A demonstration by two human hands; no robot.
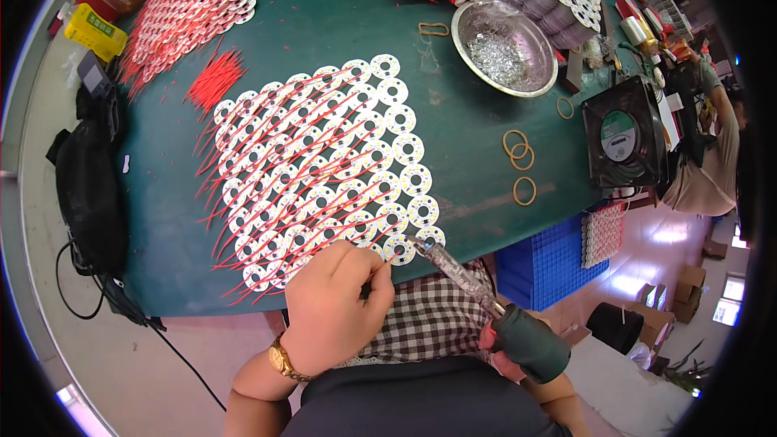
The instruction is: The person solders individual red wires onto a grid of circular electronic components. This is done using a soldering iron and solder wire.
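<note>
A sheet of round white LED circuit boards (416, 180) lies on the green table before me, with thin red wires (283, 146) slanting across most of the discs. My left hand (336, 303), with a gold watch on its wrist, is at the sheet's near edge. Its thumb and fingers pinch together around what looks like a red wire, whose end shows by a near right disc (399, 249). In my right hand (506, 362), partly hidden behind the dark handle, is a soldering iron (461, 275). Its tip rests at or just above the near right corner discs.
Loose red wires (214, 79) and a wired stack of boards (194, 8) lie at the far left. A metal bowl (461, 48) with silvery bits, rubber bands (524, 191) and a black fan (623, 133) stand right. Below is a blue crate (538, 263). Another person (704, 170) sits far right.
</note>
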